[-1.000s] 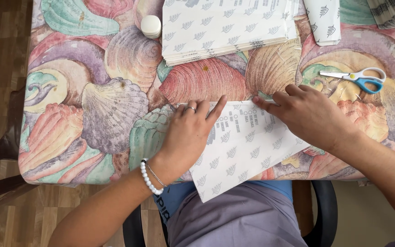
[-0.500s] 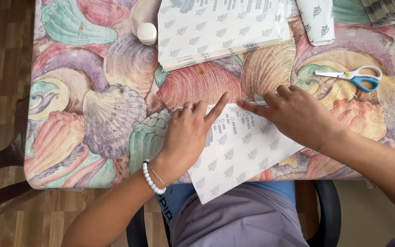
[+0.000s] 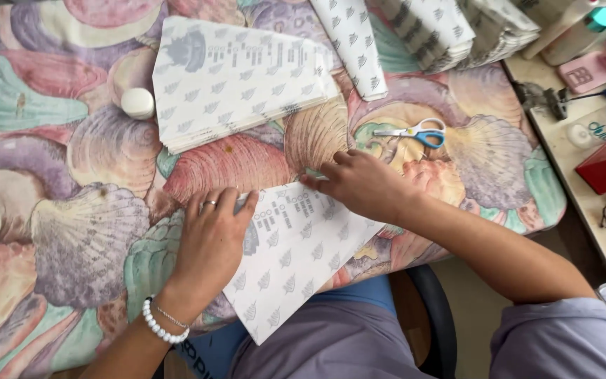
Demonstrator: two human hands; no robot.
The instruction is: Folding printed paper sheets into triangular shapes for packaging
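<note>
**Both hands flat on a printed white sheet**

We see a white paper sheet (image 3: pixel 296 260) printed with rows of small grey leaf marks and a block of grey print near its top edge. It lies tilted on the near edge of the table (image 3: pixel 71 231), its lower corner hanging past the edge toward our lap at six o'clock.

Our left hand (image 3: pixel 212 242) lies palm down on the sheet's left part, fingers stretched out and held close together, pointing to twelve o'clock, a ring on one finger and a white bead bracelet (image 3: pixel 163 326) at the wrist. Our right hand (image 3: pixel 362 186) presses on the sheet's upper right corner, fingers extended and slightly spread, tips pointing to nine o'clock. Neither hand pinches anything.

At twelve o'clock from the sheet lies a stack of like sheets (image 3: pixel 240 81), with a small white round thing (image 3: pixel 137 103) at its nine o'clock. Blue-handled scissors (image 3: pixel 415 133) lie at one o'clock from the right hand, near but apart. More folded stacks (image 3: pixel 457 31) sit at the far edge. The tablecloth bears large pastel shells.
</note>
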